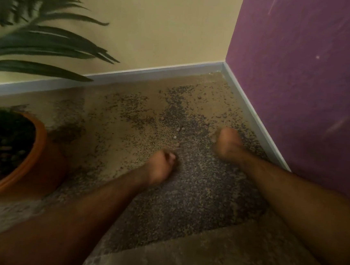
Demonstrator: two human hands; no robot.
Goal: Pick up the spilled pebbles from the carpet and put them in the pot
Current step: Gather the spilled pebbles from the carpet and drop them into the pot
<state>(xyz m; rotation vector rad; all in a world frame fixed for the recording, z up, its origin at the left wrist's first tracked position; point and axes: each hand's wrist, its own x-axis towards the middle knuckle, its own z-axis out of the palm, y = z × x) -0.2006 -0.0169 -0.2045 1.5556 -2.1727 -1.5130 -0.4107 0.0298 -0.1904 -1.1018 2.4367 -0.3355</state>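
We see the left hand (161,166) at frame centre, fingers curled; whether it holds pebbles we cannot tell. The right hand (226,143), centre right, is blurred, grip unclear. Pebbles (177,130) lie on the carpet (114,126) between them. The terracotta pot (39,153) stands lower left.

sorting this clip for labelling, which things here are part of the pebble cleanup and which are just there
Part of the job:
- pebbles loose on the carpet
- terracotta pot, at left
- left hand, curled, low over the carpet
- right hand, curled, nearer the corner

Just there:
- plant leaves
- cream wall
- purple wall
- skirting board
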